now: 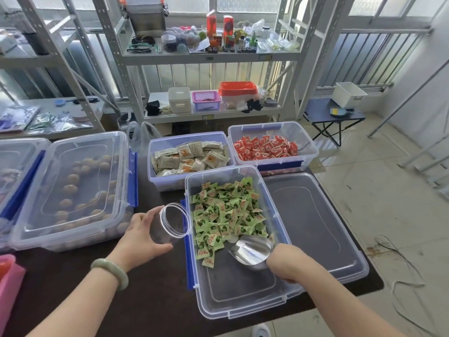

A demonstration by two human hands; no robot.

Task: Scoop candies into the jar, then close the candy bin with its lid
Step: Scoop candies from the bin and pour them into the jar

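An open clear candy bin (pixel 245 302) with blue clips stands in front of me, its far half heaped with green wrapped candies (pixel 226 212). My right hand (pixel 283 262) reaches into the bin and grips a metal scoop (pixel 251 250), whose empty mouth points at the near edge of the candies. My left hand (pixel 143 235) holds a clear empty jar (pixel 171 223) tilted, mouth toward the bin, just left of the bin's wall. The bin's clear lid (pixel 315 227) lies flat on the table to the right of the bin.
Behind stand an open bin of beige packets (pixel 189 156) and an open bin of red candies (pixel 267 147). A lidded bin of round sweets (pixel 73 190) sits at left, a pink object (pixel 9 283) at the near left. Shelves stand behind the dark table (pixel 145 295).
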